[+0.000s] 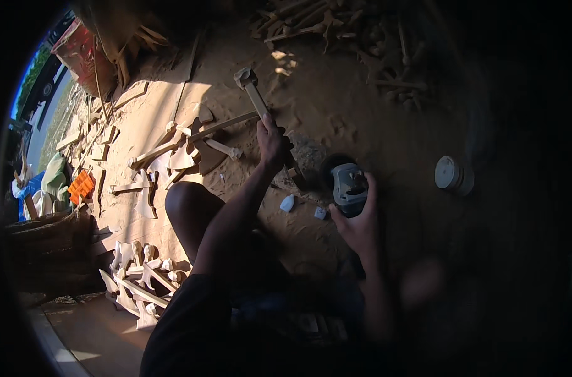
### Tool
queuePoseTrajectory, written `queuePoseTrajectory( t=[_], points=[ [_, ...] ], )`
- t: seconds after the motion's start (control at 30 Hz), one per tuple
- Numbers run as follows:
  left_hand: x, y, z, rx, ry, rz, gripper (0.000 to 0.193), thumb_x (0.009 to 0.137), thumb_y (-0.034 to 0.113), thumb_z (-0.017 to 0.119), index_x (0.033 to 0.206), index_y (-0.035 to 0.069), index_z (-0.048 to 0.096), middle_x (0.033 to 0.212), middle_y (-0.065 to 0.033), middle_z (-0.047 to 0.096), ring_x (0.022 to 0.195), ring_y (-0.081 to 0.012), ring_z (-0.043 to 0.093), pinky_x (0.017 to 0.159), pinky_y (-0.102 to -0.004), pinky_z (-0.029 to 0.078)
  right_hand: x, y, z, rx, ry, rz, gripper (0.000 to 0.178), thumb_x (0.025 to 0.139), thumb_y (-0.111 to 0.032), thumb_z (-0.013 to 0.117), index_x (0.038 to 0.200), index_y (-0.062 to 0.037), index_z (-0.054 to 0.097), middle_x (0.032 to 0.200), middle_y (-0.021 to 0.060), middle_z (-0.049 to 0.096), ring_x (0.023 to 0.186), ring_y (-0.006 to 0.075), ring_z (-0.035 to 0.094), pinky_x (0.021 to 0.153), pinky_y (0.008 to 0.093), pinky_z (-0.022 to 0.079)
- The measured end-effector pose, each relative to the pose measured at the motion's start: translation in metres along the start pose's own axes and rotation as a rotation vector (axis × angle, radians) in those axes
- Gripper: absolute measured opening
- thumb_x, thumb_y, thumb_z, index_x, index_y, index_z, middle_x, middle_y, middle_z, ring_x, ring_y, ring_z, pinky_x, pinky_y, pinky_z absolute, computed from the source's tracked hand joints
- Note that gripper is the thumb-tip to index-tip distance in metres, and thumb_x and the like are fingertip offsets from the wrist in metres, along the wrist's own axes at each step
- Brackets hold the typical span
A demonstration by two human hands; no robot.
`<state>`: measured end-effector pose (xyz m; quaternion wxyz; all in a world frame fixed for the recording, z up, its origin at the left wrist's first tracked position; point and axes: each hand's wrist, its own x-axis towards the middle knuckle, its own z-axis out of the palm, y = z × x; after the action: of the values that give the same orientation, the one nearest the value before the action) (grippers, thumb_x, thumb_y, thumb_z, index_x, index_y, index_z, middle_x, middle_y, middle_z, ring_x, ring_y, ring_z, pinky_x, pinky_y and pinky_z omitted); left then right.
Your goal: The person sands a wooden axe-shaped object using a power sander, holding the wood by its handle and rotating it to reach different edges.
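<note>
My left hand is wrapped round a wooden stick with a carved, knobbed top end, tilted over the sandy ground. Its lower end passes beneath my hand into shadow. My right hand curls its thumb and fingers about the near side of a grey, rounded container-like object with a dark hollow in its top; its exact kind is unclear. Between my hands, closer to me, are a small white bottle and a small white piece. A long thin wooden rod lies left of my left hand.
Several knob-ended sticks and flat curved wood pieces lie to the left. Another wood pile is at lower left, and more pieces are at the far side. A white lidded tub stands at right; an orange block is far left.
</note>
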<state>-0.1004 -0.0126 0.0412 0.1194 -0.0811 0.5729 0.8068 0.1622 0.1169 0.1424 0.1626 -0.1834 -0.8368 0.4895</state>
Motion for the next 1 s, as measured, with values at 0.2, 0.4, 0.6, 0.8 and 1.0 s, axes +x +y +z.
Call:
queuePoseTrajectory(
  t=[0.2, 0.4, 0.6, 0.8, 1.0],
  points=[
    [-0.012, -0.001, 0.024, 0.122, 0.06, 0.048, 0.039, 0.117, 0.052, 0.042, 0.11, 0.013, 0.044, 0.075, -0.0009, 0.047, 0.051, -0.0116, 0.044, 0.046, -0.0344, 0.047, -0.006, 0.009, 0.002, 0.117, -0.073, 0.087, 0.094, 0.086, -0.014, 0.087, 0.163, -0.0039, 0.034, 0.151, 0.0247, 0.054, 0.142, 0.0358, 0.056, 0.119, 0.045, 0.045],
    [-0.013, 0.001, 0.025, 0.115, 0.077, 0.036, 0.039, 0.118, 0.051, 0.042, 0.109, 0.012, 0.044, 0.074, -0.0015, 0.048, 0.05, -0.0114, 0.045, 0.045, -0.0337, 0.047, -0.01, 0.016, 0.009, 0.038, -0.088, -0.035, 0.093, 0.088, -0.013, 0.085, 0.165, -0.0053, 0.033, 0.149, 0.0244, 0.056, 0.139, 0.0369, 0.06, 0.116, 0.0451, 0.048],
    [-0.013, -0.004, 0.028, 0.111, 0.035, 0.064, 0.04, 0.118, 0.052, 0.042, 0.108, 0.013, 0.043, 0.073, -0.0019, 0.049, 0.05, -0.0119, 0.045, 0.044, -0.0333, 0.046, -0.009, 0.002, 0.004, -0.118, -0.187, 0.11, 0.094, 0.088, -0.013, 0.084, 0.165, -0.0059, 0.031, 0.152, 0.0277, 0.056, 0.135, 0.0422, 0.064, 0.111, 0.0483, 0.053],
    [-0.017, -0.005, 0.03, 0.119, 0.063, 0.068, 0.041, 0.117, 0.052, 0.043, 0.108, 0.013, 0.046, 0.074, -0.0014, 0.049, 0.049, -0.0115, 0.044, 0.044, -0.0332, 0.045, -0.006, -0.013, -0.002, -0.272, -0.22, 0.154, 0.093, 0.088, -0.02, 0.084, 0.164, -0.0083, 0.033, 0.139, 0.0294, 0.067, 0.121, 0.049, 0.07, 0.099, 0.0536, 0.059],
    [-0.023, -0.005, 0.031, 0.107, 0.06, 0.08, 0.042, 0.117, 0.053, 0.043, 0.112, 0.012, 0.05, 0.073, -0.0004, 0.047, 0.049, -0.0114, 0.042, 0.044, -0.0332, 0.045, 0.004, -0.006, 0.01, -0.255, -0.174, 0.066, 0.095, 0.089, -0.023, 0.082, 0.166, -0.0074, 0.03, 0.127, 0.0325, 0.072, 0.105, 0.0535, 0.072, 0.09, 0.0581, 0.059]
  ],
)
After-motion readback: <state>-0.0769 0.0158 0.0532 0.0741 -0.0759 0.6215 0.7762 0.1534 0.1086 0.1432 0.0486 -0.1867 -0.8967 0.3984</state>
